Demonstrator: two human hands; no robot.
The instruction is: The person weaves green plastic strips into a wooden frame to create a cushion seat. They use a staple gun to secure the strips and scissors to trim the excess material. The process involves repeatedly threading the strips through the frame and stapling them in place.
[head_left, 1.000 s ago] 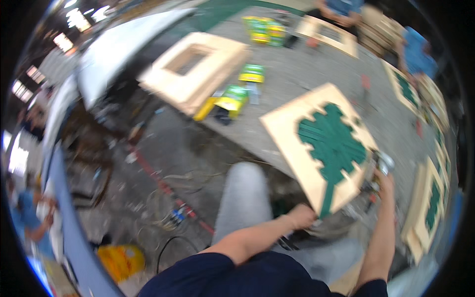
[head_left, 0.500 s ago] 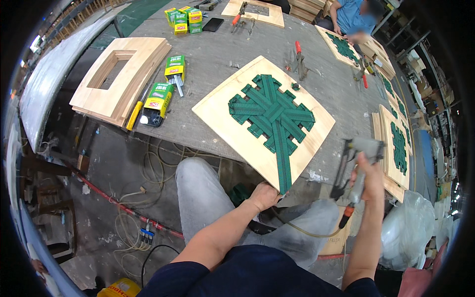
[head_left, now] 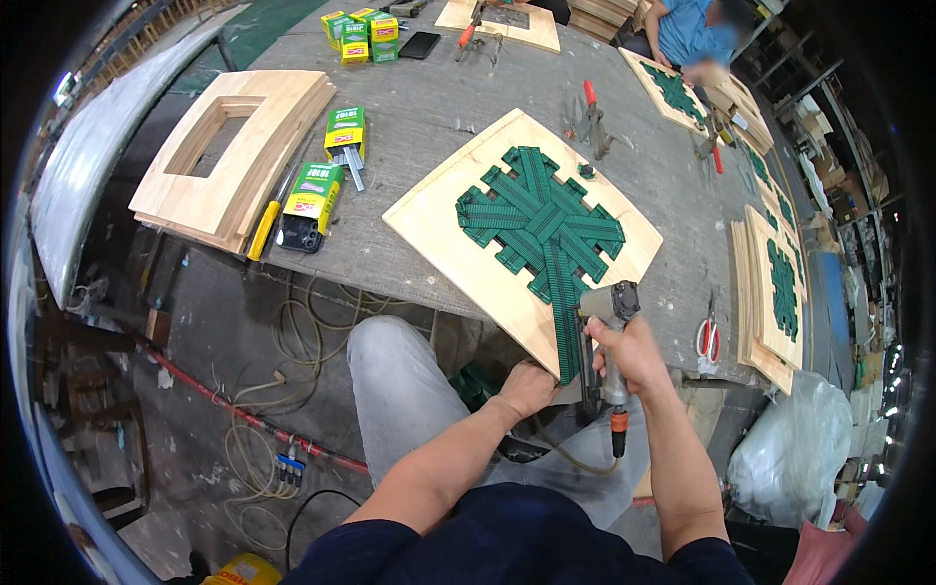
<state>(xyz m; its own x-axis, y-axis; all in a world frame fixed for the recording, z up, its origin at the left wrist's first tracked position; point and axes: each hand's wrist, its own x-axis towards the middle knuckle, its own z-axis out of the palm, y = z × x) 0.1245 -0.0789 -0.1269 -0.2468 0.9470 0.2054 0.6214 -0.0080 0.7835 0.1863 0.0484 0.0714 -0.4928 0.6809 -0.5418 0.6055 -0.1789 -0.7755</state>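
A wooden panel [head_left: 439,210] lies slanted at the table's near edge, with green webbing straps [head_left: 542,222] crossed over its middle. One green webbing strap [head_left: 564,336] runs down to the panel's near corner. There my left hand [head_left: 527,387] is closed at the strap's lower end; its fingertips are partly hidden beneath the edge. My right hand [head_left: 632,353] grips a grey air stapler [head_left: 612,304] by its handle, upright beside that strap at the panel's lower right edge. The stapler's hose drops from an orange fitting [head_left: 619,422].
Framed wooden panels [head_left: 219,200] are stacked at the left, near staple boxes [head_left: 314,190] and a yellow-handled screwdriver [head_left: 263,231]. Red-handled scissors [head_left: 708,339] lie right, near more webbed panels [head_left: 780,292]. Clamps [head_left: 593,127] stand beyond the panel. A person in blue [head_left: 692,34] sits far right.
My right hand has brought the stapler leftward to the panel's near corner, uncovering the scissors. My left hand stays at the strap's lower end. The view has shifted slightly.
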